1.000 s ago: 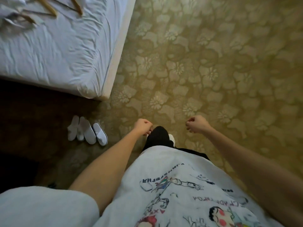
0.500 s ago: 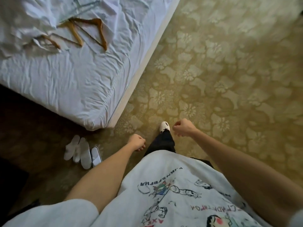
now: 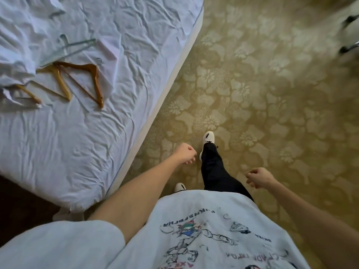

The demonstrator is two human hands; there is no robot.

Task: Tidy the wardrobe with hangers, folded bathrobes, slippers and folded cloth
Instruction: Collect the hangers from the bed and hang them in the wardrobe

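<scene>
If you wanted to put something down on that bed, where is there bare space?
The white wrinkled bed sheet is bare along its right side by the mattress edge, and across the near corner beside the left hand. The upper left is crowded: brown wooden hangers, clear plastic hangers, rumpled white cloth.

Hangers on bed at left, carpet right, hands above carpet

Shirt: upside-down Cyrillic print beside cartoon figures, letters too distorted to read surely. No other text.
</scene>
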